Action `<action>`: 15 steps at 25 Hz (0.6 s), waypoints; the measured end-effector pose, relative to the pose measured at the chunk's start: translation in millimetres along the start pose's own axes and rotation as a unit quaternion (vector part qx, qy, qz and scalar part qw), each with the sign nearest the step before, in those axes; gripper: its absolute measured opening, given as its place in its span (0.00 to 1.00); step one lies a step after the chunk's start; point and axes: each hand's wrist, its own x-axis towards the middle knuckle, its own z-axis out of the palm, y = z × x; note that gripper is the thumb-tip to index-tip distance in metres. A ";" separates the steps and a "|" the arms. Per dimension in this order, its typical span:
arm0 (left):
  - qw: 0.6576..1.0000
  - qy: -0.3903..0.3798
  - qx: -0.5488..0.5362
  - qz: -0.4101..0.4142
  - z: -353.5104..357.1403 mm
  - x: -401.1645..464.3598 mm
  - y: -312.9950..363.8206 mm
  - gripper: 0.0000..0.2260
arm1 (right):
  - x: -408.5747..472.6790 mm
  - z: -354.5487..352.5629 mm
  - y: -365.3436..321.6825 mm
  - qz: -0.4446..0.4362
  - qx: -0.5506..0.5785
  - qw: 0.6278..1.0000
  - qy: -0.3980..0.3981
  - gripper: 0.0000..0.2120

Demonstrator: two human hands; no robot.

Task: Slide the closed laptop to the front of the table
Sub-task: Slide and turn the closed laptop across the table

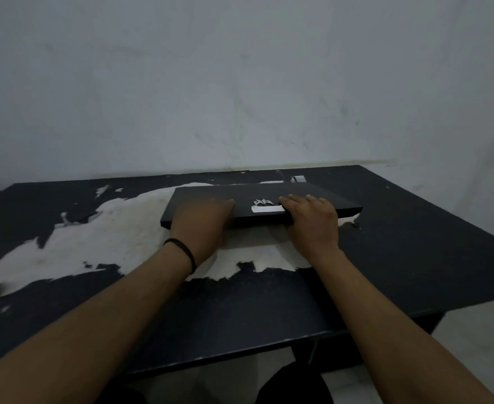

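A closed black laptop with a silver logo and a white sticker on its lid lies flat toward the back of a black table. My left hand rests on the lid's near left part, its fingers curled over the front edge. On the near right part lies my right hand, fingers spread on the lid and thumb at the front edge. Both hands grip the laptop. A dark band circles my left wrist.
The table's black surface is worn away in a large white patch under and in front of the laptop. A small white item lies at the back edge by the grey wall. The table's front edge is near my knees.
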 end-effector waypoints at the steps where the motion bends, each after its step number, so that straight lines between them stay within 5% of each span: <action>1: 1.000 0.001 0.004 -0.005 -3.6 -8.4 -10.4 0.27 | -3.0 -1.8 -13.5 -0.003 0.007 1.000 0.003 0.21; 15: 0.997 -0.019 0.026 -0.066 -4.0 -117.3 -118.9 0.30 | -27.5 -13.3 -152.9 -0.092 0.028 0.995 -0.023 0.20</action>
